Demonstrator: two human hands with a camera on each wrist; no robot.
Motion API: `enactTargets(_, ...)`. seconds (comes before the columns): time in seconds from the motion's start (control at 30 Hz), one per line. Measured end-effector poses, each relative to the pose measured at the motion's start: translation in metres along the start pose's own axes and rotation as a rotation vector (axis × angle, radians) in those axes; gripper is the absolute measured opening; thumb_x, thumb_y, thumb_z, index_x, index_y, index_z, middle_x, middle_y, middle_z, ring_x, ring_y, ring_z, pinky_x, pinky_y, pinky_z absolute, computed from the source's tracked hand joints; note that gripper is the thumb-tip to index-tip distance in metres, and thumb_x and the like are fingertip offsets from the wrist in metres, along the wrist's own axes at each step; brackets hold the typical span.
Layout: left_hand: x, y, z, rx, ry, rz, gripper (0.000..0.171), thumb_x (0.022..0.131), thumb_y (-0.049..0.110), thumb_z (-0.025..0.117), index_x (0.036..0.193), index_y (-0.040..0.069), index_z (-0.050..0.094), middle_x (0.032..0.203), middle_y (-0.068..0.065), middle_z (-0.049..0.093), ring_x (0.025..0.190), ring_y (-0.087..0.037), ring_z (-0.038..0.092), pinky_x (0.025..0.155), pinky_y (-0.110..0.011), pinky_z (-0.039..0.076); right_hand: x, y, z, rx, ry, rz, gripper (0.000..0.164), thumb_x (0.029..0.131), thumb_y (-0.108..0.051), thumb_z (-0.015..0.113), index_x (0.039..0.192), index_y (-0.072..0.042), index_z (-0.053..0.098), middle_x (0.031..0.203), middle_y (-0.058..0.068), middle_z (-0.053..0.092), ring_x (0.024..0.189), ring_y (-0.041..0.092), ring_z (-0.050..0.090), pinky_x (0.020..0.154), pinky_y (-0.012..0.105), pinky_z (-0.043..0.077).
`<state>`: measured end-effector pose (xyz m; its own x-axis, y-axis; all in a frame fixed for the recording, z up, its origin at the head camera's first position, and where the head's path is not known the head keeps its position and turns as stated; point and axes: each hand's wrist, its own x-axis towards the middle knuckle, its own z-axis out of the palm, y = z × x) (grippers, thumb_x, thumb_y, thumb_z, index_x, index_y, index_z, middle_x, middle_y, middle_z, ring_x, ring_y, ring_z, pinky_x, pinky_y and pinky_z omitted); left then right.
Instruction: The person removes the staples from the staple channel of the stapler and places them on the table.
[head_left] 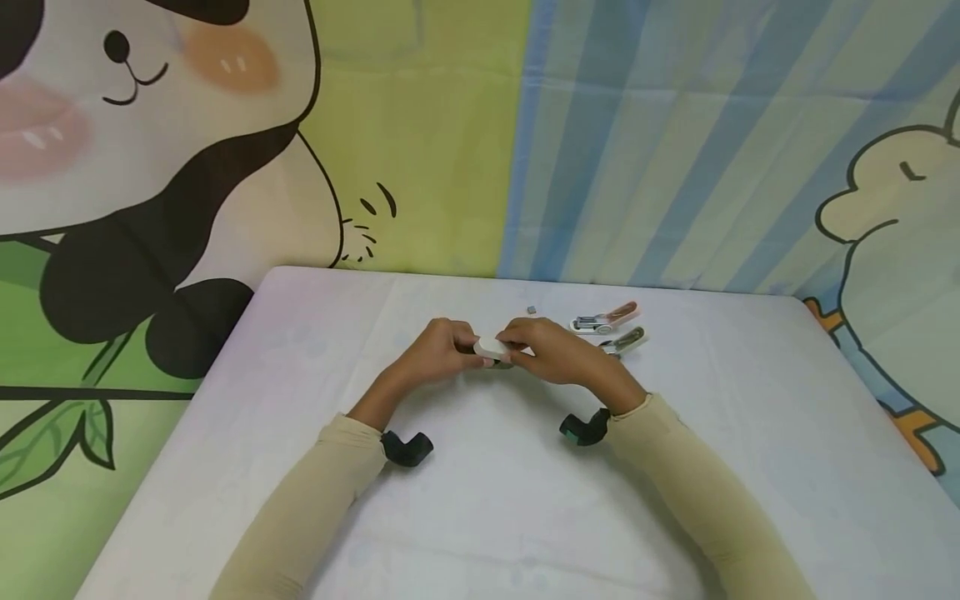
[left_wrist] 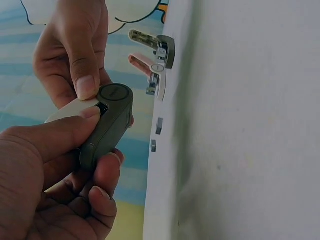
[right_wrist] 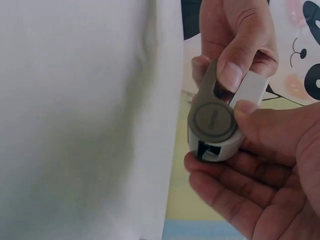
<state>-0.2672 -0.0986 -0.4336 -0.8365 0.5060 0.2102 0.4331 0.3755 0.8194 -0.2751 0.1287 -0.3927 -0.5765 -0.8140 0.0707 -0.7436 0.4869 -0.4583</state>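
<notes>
A small grey-green and white stapler is held up between both hands over the table. My left hand grips its grey-green half, with the thumb pressed in at the gap between the halves, as the left wrist view shows. My right hand pinches it near the round pivot, its thumb on the white part. In the right wrist view, a dark slot shows at the stapler's end, below the pivot disc. The two halves stand spread at an angle.
Behind the right hand lie two more small staplers, opened out: one pink and white, one green. Small grey blocks like staple strips lie near them. The white-covered table meets a printed cloth backdrop.
</notes>
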Motion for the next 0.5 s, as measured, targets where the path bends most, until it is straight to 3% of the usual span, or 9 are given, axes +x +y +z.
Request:
enactTargets(0.27, -0.010, 0.010, 0.013, 0.030, -0.031, 0.043, 0.009, 0.081, 0.009, 0.080, 0.090, 0.009, 0.079, 0.072, 0.003, 0.060, 0.063, -0.012, 0.047, 0.056, -0.026, 0.038, -0.021, -0.007, 0.011, -0.016, 0.047, -0.015, 0.020, 0.095, -0.011, 0.064, 0.114, -0.005, 0.067, 0.105, 0.003, 0.061, 0.086, 0.012, 0.055, 0.071, 0.028, 0.047)
enactTargets(0.5, -0.011, 0.008, 0.023, 0.131, -0.064, 0.057, 0.004, 0.079, 0.007, 0.081, 0.082, 0.006, 0.078, 0.067, 0.005, 0.056, 0.060, -0.010, 0.041, 0.056, -0.025, 0.034, -0.025, -0.004, 0.024, -0.039, 0.030, 0.006, 0.012, 0.095, -0.011, 0.064, 0.106, -0.007, 0.068, 0.099, 0.001, 0.061, 0.080, 0.010, 0.053, 0.067, 0.026, 0.045)
